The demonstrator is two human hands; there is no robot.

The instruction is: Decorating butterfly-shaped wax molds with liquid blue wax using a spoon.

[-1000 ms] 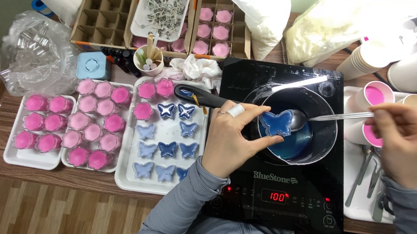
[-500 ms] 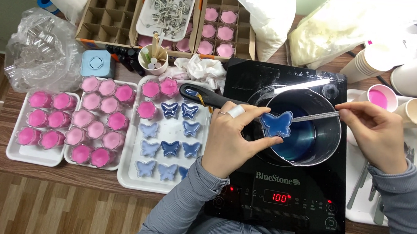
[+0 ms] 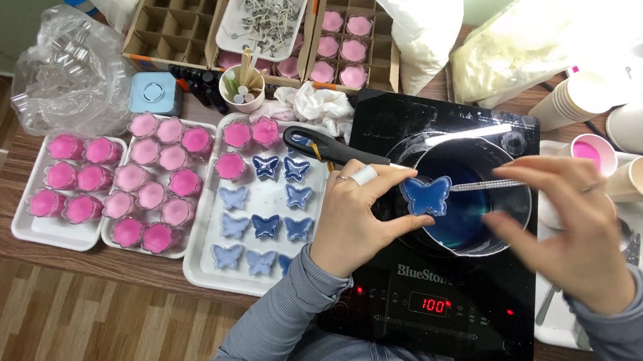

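Bright, even light from overhead; the white bags at upper right are blown out, and glare streaks the black cooktop. Shadows are soft. The right hand is motion-blurred; the edges bow slightly.

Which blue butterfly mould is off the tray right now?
The butterfly mould pinched in the left hand, held over the pot on the cooker. All the others sit on the white tray.

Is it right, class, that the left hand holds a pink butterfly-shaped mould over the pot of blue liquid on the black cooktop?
Not quite: the butterfly-shaped mould in the left hand is blue, not pink, as the head view shows. It is held over the pot of blue liquid on the black cooktop.
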